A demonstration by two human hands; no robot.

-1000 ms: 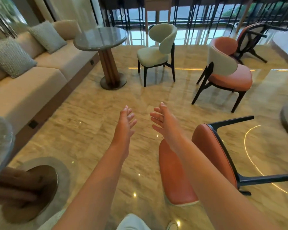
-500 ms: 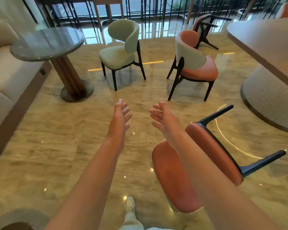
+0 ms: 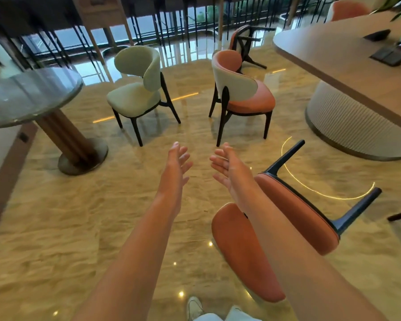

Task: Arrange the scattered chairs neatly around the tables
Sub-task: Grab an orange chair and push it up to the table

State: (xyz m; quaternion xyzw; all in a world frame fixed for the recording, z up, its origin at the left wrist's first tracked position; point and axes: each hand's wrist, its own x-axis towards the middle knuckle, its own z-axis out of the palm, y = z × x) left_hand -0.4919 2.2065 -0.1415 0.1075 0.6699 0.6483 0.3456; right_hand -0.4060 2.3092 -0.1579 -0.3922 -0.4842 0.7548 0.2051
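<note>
Both hands raised, nothing held.
Left hand (image 3: 175,164) and right hand (image 3: 227,167): grip wide; toppled orange chair (image 3: 294,216) lies beneath right forearm.

The floor (image 3: 83,228) was glossy beige marble with wavy tan veining. The near overturned chair (image 3: 294,216) was orange with black legs. Farther off, one chair (image 3: 137,98) was pale green on black legs, and to its right another chair (image 3: 243,89) had an orange seat, a cream outer back and black legs. The round worktop (image 3: 28,96) on the left was mottled grey on a brown fluted column. The big worktop (image 3: 347,56) on the right was tan over a cream ribbed base.
</note>
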